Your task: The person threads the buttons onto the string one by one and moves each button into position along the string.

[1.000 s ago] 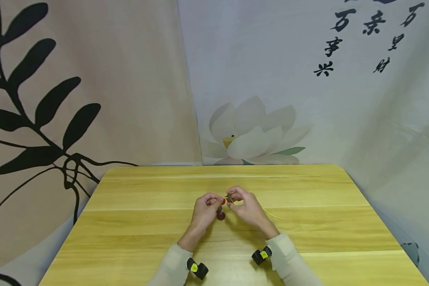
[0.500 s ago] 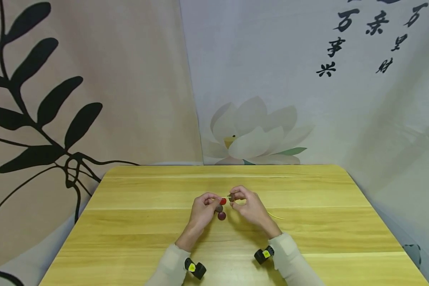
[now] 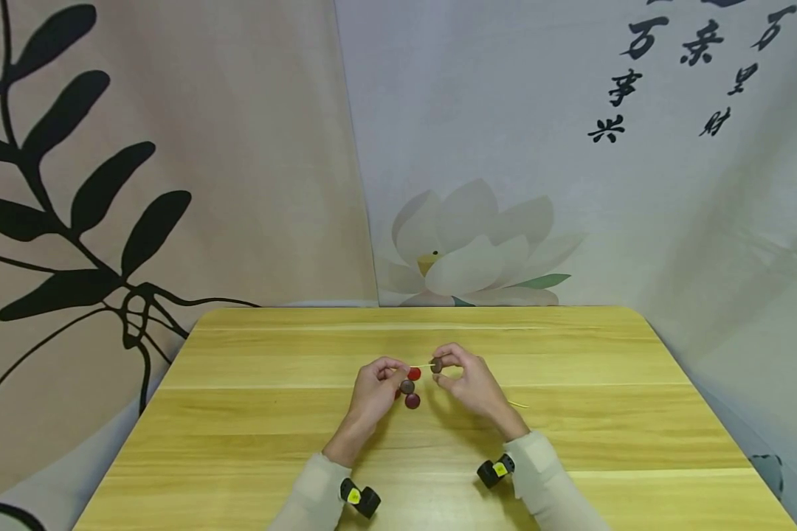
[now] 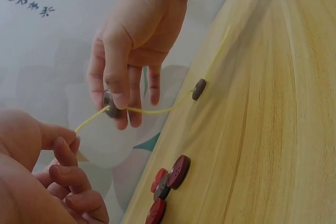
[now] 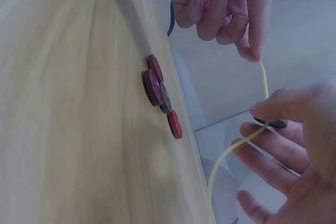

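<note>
A yellow cord runs between the two hands through a brown button. My left hand pinches the cord near one end with thumb and forefinger. That button is gripped between thumb and fingers of my right hand, a short way along the cord from the left fingertips. Beyond the right hand, the cord sags to a second dark button threaded on it, seen low over the table in the left wrist view. Under the hands, loose buttons lie clustered: a bright red one, a brown one, a dark red one and another red one.
The wooden table extends around the hands, its far edge close beyond them. Behind it hangs a printed cloth backdrop. A black wrist camera is strapped to each sleeve.
My right hand has moved to the right with the brown button, and more cord shows between the hands. My left hand has shifted slightly left, uncovering more of the loose buttons.
</note>
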{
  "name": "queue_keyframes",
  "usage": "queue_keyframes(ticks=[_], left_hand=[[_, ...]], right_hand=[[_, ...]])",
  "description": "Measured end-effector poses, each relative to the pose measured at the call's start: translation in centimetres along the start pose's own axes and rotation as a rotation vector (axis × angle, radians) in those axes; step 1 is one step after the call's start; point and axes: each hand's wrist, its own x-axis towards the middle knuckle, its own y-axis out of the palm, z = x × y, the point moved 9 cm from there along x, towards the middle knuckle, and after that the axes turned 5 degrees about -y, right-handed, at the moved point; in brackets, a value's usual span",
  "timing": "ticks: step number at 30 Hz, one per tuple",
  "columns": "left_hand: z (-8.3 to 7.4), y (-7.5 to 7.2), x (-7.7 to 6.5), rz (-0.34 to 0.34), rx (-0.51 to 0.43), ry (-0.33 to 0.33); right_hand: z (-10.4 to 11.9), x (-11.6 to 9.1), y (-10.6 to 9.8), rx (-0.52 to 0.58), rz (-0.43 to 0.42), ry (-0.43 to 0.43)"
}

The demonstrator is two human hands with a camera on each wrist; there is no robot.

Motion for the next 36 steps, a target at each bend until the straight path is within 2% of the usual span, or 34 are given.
queue_keyframes(ticks=[10, 36], left_hand=[[0.0, 0.0, 0.0, 0.006, -0.005, -0.016], [0.3, -0.2, 0.0, 0.005, -0.011, -0.030]], right_hand=[[-0.3, -0.2, -0.8, -0.035, -0.026, -0.022], [-3.9, -0.7, -1.2, -0.055, 0.060, 0.079]])
